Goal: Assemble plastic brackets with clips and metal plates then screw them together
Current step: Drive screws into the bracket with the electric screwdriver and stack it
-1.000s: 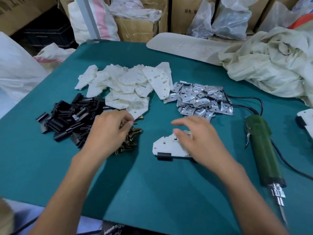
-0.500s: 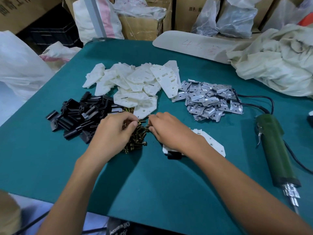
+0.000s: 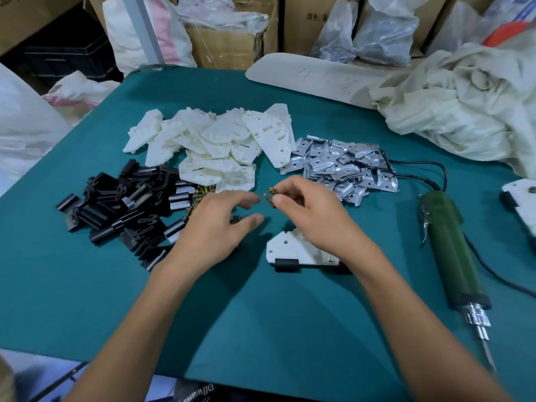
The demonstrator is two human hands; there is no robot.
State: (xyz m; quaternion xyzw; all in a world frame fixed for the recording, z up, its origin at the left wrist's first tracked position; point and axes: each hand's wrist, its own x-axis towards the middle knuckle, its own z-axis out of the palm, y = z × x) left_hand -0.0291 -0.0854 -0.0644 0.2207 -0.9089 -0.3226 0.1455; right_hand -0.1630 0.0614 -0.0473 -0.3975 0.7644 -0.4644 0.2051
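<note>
Screwing looks barely begun. The right hand [image 3: 313, 219] has its grip pinched on a screw [image 3: 271, 194] above the bracket [image 3: 287, 249], which lies mid-counter [image 3: 261, 329] with a clip [image 3: 286, 264] on its 6 o'clock edge; the wrist hides any plate. The left hand [image 3: 214, 227] hovers at the screw pile [image 3: 200, 192], fingers curled; I cannot tell whether its grip holds anything. The screwdriver [image 3: 446, 248] lies untouched at 3 o'clock. Many loose parts [image 3: 220, 146] lie from 10 to 1 o'clock.
</note>
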